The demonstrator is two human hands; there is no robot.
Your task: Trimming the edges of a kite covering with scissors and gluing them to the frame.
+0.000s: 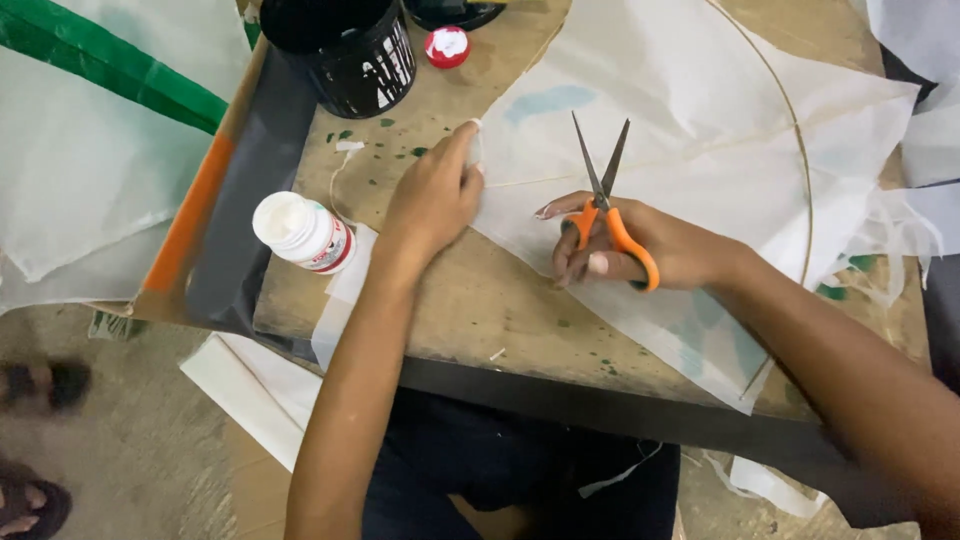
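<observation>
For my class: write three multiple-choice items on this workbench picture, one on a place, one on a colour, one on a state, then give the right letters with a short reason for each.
1. Where does the white glue bottle lie?
A. beside the left hand's wrist
B. on the white paper sheet
C. inside the black container

2. What colour are the handles of the scissors?
A. blue
B. orange
C. green

3. How are the scissor blades?
A. shut tight
B. slightly open, tips pointing away
C. wrapped in paper

Answers:
1 A: it lies on the wooden board, near the left hand.
2 B: orange loops show in the right hand.
3 B: a gap shows between the blades over the white paper sheet.
</observation>
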